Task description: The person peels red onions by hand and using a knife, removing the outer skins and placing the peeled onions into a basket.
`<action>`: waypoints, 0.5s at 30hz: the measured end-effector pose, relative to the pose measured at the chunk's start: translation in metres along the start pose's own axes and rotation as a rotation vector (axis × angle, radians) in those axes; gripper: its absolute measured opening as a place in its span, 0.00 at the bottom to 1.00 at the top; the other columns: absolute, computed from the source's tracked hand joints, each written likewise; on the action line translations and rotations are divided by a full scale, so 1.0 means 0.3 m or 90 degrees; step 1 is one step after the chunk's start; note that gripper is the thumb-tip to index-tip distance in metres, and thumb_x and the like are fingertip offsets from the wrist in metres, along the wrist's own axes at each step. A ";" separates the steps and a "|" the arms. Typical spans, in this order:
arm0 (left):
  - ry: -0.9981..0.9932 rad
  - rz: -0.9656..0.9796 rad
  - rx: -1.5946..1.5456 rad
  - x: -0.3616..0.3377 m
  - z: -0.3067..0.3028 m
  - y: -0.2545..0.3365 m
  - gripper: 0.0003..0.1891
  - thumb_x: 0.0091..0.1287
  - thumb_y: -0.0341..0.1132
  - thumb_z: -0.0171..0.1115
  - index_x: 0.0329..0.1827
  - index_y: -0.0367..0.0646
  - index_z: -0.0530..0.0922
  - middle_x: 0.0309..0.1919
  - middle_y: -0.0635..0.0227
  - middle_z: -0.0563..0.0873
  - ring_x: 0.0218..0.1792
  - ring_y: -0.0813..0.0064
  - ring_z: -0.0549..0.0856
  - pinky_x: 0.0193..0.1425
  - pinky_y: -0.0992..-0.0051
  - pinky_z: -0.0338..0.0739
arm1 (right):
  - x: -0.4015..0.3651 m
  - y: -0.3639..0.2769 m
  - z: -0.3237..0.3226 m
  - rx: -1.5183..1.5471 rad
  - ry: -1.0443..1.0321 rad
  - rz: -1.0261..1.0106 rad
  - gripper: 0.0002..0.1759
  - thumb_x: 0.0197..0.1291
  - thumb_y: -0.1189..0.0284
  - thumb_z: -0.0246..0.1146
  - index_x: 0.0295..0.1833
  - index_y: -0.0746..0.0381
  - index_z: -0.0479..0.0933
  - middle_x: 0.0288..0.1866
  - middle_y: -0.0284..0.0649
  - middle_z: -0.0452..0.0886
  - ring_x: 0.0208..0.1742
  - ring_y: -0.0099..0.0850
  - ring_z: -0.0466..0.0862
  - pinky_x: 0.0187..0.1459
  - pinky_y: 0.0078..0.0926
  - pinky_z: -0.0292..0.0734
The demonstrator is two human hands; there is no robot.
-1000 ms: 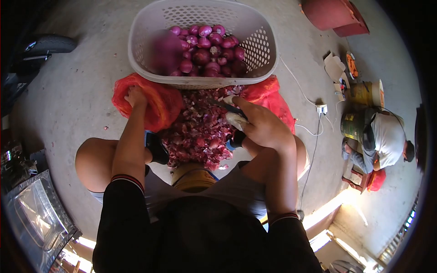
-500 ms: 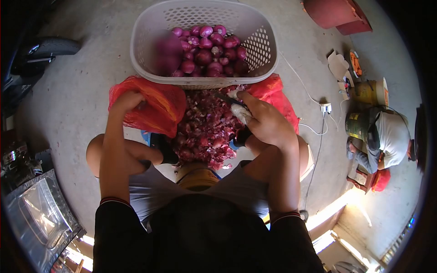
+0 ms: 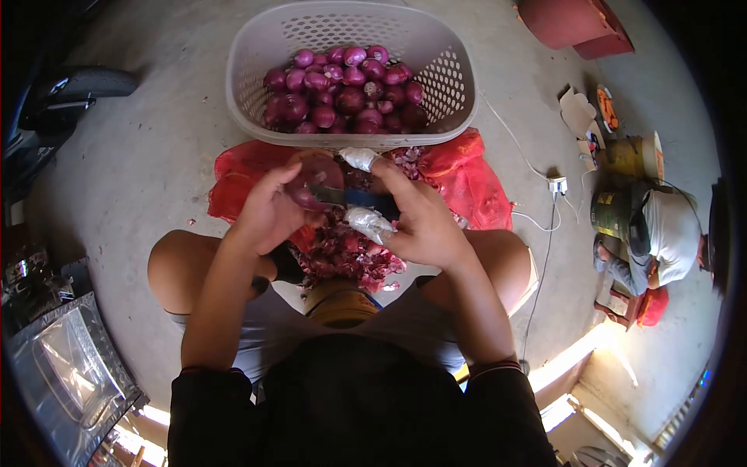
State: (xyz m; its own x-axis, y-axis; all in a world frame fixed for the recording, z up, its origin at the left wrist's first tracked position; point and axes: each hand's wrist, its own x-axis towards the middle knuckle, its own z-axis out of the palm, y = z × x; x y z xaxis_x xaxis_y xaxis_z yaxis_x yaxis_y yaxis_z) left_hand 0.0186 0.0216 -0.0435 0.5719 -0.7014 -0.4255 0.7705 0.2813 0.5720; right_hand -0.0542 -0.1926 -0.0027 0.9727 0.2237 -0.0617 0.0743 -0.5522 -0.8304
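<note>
Gripping a round, glossy onion (image 3: pixel 313 184), the left hand (image 3: pixel 272 207) meets the flat knife (image 3: pixel 329 194) in the right hand (image 3: pixel 419 220), above papery peels (image 3: pixel 348 257), near the perforated plastic basket (image 3: pixel 354 140).

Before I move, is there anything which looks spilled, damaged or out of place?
Onion skins lie in a loose heap on the near side of the basket, with scraps on the floor at left; it looks spilled. The right hand looks odd too: whitish wrapping covers its thumb and one finger.
</note>
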 end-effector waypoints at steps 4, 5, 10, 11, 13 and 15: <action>-0.058 0.012 -0.053 -0.016 0.018 -0.034 0.22 0.73 0.49 0.41 0.64 0.49 0.66 0.50 0.68 0.78 0.48 0.74 0.78 0.41 0.74 0.71 | -0.004 0.007 0.024 0.014 0.034 -0.058 0.37 0.42 0.81 0.66 0.63 0.65 0.66 0.36 0.47 0.81 0.39 0.41 0.85 0.40 0.31 0.77; -0.050 0.024 -0.058 -0.017 0.033 -0.040 0.22 0.74 0.50 0.40 0.64 0.49 0.65 0.50 0.69 0.78 0.48 0.75 0.78 0.41 0.74 0.70 | -0.003 0.001 0.025 0.020 0.036 -0.045 0.36 0.42 0.82 0.65 0.63 0.65 0.66 0.36 0.47 0.81 0.38 0.41 0.85 0.40 0.31 0.77; 0.003 0.053 -0.083 -0.016 0.078 -0.047 0.22 0.75 0.50 0.38 0.64 0.50 0.64 0.51 0.71 0.77 0.46 0.77 0.77 0.40 0.76 0.69 | 0.007 0.016 0.023 0.023 0.025 -0.073 0.36 0.42 0.84 0.62 0.63 0.66 0.67 0.40 0.49 0.82 0.39 0.38 0.85 0.41 0.29 0.77; 0.010 0.068 -0.081 -0.014 0.087 -0.044 0.22 0.75 0.51 0.38 0.64 0.50 0.63 0.51 0.72 0.77 0.46 0.78 0.77 0.40 0.76 0.69 | 0.008 0.008 0.015 0.045 0.005 -0.044 0.36 0.42 0.85 0.62 0.63 0.66 0.67 0.41 0.49 0.83 0.40 0.38 0.85 0.42 0.29 0.77; 0.019 0.086 -0.068 -0.017 0.093 -0.039 0.22 0.75 0.51 0.38 0.64 0.51 0.63 0.51 0.72 0.77 0.46 0.79 0.77 0.40 0.77 0.68 | 0.007 0.004 0.009 0.071 -0.008 -0.020 0.35 0.43 0.85 0.61 0.63 0.66 0.67 0.42 0.49 0.83 0.41 0.37 0.85 0.43 0.28 0.76; 0.022 0.096 -0.046 -0.020 0.091 -0.035 0.21 0.75 0.51 0.37 0.64 0.51 0.63 0.51 0.73 0.76 0.46 0.80 0.77 0.40 0.77 0.68 | 0.004 0.010 0.011 0.076 0.006 -0.032 0.34 0.44 0.85 0.60 0.63 0.66 0.67 0.44 0.48 0.83 0.43 0.35 0.84 0.45 0.27 0.76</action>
State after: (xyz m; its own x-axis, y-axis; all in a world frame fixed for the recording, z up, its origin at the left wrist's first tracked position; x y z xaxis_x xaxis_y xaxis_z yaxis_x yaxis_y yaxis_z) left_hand -0.0007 0.0048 -0.0279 0.6910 -0.6249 -0.3633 0.6927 0.4288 0.5800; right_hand -0.0534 -0.1913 -0.0070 0.9703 0.2414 -0.0141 0.0965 -0.4404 -0.8926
